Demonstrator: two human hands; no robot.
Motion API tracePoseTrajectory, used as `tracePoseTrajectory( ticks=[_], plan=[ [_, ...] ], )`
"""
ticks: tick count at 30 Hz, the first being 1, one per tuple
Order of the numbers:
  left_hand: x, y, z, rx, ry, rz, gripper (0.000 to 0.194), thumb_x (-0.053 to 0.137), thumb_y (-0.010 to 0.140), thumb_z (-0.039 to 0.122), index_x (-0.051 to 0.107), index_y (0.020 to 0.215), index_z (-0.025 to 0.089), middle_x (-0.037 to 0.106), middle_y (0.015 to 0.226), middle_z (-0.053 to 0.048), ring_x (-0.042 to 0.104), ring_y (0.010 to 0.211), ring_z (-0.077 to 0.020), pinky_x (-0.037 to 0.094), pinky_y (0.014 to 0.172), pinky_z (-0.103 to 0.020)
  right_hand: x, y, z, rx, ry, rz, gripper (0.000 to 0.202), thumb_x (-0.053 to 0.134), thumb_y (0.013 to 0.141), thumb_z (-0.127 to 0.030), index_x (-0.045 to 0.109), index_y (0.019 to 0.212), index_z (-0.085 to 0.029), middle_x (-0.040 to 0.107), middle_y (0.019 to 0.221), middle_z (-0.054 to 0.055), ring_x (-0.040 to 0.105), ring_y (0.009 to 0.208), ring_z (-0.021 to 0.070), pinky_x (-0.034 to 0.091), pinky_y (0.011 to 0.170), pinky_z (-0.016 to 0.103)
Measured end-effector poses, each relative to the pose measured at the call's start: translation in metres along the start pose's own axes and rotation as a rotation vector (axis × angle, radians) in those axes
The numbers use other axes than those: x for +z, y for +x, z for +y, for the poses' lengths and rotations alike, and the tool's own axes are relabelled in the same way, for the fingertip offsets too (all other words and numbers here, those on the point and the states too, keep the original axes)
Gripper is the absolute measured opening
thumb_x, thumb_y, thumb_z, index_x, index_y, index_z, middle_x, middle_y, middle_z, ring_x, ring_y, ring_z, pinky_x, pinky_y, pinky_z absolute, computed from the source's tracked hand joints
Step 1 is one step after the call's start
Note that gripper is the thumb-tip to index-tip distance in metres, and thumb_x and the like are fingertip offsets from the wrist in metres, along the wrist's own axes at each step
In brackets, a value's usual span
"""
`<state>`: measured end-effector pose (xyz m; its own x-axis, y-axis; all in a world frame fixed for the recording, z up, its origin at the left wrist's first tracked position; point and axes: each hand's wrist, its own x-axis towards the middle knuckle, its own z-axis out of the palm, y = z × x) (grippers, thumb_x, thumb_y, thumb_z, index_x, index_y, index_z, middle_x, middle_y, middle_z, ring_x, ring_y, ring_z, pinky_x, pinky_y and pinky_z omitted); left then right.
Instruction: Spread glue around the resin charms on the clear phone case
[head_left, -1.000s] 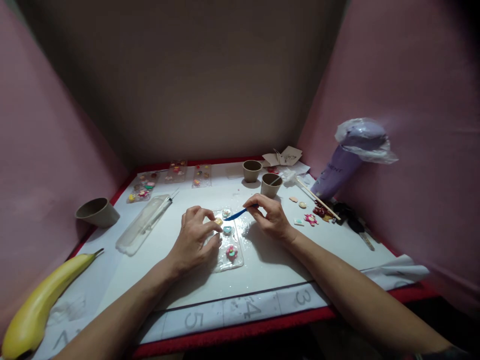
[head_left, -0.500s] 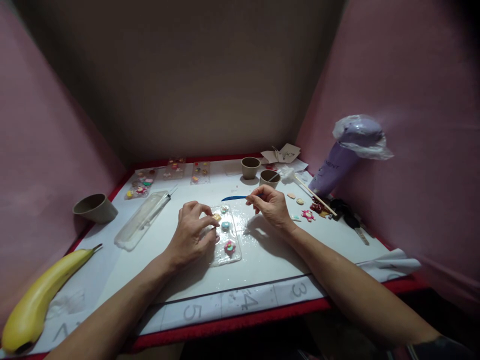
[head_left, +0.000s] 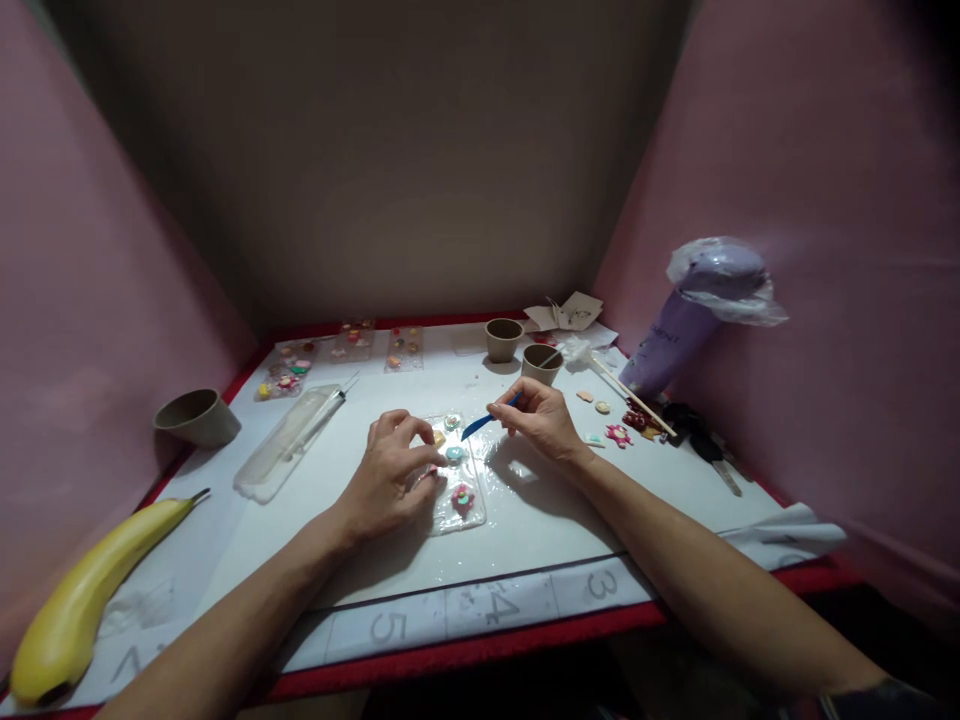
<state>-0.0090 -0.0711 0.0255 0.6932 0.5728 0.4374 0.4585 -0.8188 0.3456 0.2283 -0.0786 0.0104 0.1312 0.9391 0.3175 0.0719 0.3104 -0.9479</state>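
My right hand pinches a small blue plastic knife, its blade tilted down to the left over the right side of a clear phone case. On the case are a light-blue charm, a pink flower-like charm, a yellow charm and a small round charm. My left hand lies over the case's left part, fingers bent and apart, fingertips beside a pink piece partly hidden by them. Whether the fingertips press on that piece, I cannot tell.
Cups stand at the back and left. Decorated cases lie at the back left, near a long clear tray. A fake banana lies front left. On the right are loose charms, a stick and a purple piping bag.
My right hand has turned the blue knife, so its blade now slants down to the left, nearer the charms on the case. The left hand stays at the case.
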Motion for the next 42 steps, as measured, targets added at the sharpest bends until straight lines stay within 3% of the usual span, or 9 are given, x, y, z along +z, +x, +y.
tracePoseTrajectory(
  ticks=[42],
  plan=[
    [0.0033,0.0005,-0.0018,-0.02,0.097,-0.032,0.026,0.056,0.08,0.017,0.075,0.095,0.026,0.056,0.101,-0.007,0.038,0.106,-0.0276,0.033,0.095,-0.05,0.0024,-0.0026,0.0028,-0.018,-0.069,-0.017,0.026,0.075,0.071,-0.035,0.056,0.064,-0.019,0.054,0.053,-0.003,0.046,0.048,0.0096,0.035,0.047,0.024]
  ],
)
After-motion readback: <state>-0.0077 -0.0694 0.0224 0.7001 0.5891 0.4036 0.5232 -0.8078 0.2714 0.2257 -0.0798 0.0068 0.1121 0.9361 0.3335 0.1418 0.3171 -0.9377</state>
